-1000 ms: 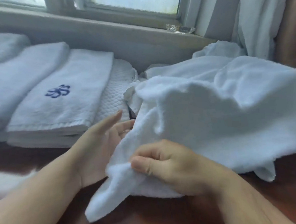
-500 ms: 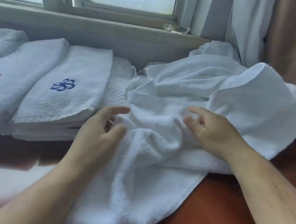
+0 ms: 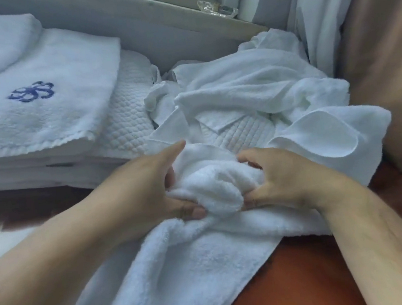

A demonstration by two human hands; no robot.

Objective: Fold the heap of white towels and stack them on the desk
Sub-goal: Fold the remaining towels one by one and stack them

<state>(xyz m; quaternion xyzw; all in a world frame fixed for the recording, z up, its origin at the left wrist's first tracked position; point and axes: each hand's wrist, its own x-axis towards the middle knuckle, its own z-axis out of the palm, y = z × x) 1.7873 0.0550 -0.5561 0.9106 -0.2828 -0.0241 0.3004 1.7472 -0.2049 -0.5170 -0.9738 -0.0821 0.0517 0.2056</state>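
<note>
At frame centre, fluffy white terry towel (image 3: 219, 262) bunched and clenched by left hand (image 3: 147, 190) and right hand (image 3: 289, 180), fingers of both curled into it.

Reddish-brown wooden surface (image 3: 307, 277). Pale grey window sill (image 3: 155, 15) along the rear, daylit. Grey-and-white striped curtain (image 3: 315, 3) at right. Small clear object (image 3: 217, 10) on the sill.
</note>
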